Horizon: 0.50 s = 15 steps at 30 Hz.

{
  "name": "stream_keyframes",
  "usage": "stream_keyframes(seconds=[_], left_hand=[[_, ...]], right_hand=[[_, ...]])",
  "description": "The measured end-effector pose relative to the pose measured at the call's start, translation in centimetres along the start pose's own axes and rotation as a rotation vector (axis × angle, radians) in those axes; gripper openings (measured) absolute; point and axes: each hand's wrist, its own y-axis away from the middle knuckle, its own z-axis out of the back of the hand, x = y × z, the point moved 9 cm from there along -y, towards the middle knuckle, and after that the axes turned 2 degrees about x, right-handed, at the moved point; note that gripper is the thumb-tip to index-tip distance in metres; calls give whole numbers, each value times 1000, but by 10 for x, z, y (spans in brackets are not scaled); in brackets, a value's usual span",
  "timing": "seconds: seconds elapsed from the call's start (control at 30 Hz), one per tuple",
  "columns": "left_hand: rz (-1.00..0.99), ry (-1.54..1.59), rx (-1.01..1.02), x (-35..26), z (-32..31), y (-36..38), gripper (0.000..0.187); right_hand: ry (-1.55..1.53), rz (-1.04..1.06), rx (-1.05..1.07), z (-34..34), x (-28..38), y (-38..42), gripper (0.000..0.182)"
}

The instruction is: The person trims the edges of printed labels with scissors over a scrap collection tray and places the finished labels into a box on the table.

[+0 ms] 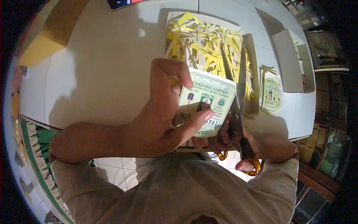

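Label (220,89), pale green with dark green print, held at the centre of the dial (12 o'clock toward the top of the view) above the near edge of the surface (104,67); its lettering reads upside down. The left hand (158,115), entering from 8 o'clock, is closed to a pinch on it: the thumb lies flat across the printed face, and the bent forefinger is at the 11 o'clock corner. Whether a single sheet or several are gripped cannot be told.

The right hand (259,143), at 4 o'clock, is curled about the scissors (242,74), its thumb at one amber handle loop (257,168) and its other fingers partly hidden beneath the label. The blades stand apart, tips toward 12 o'clock, alongside the label's 3 o'clock edge; contact between metal and paper cannot be made out.

At 12 o'clock, an open box (253,74) is heaped with yellow and white paper strips (201,41). Near its 4 o'clock side, a loose pile of similar labels (271,91) rests on the surface. Beyond, at 2 o'clock, stands a pale box (285,59); at 10 o'clock, a brown carton (48,33).
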Motion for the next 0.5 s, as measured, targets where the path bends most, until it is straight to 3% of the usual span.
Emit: stream_keyframes(seconds=[0.17, 0.27, 0.33, 0.47, 0.5], left_hand=[[-47, 206, -3, -3, -5, -1, 51], [-22, 57, -39, -1, 1, 1, 46], [-58, -239, 51, -10, 0, -2, 39], [-13, -133, -7, -11, 1, -3, 32], [-6, -144, 12, -11, 0, -3, 32]], right_hand=[[-29, 30, -85, 4, 4, -2, 44], [-50, -37, -104, 8, -3, -2, 40], [29, 102, -44, 5, 1, -5, 44], [-65, 36, -94, 3, 4, -6, 49], [-31, 5, -25, 2, 0, -4, 56]])
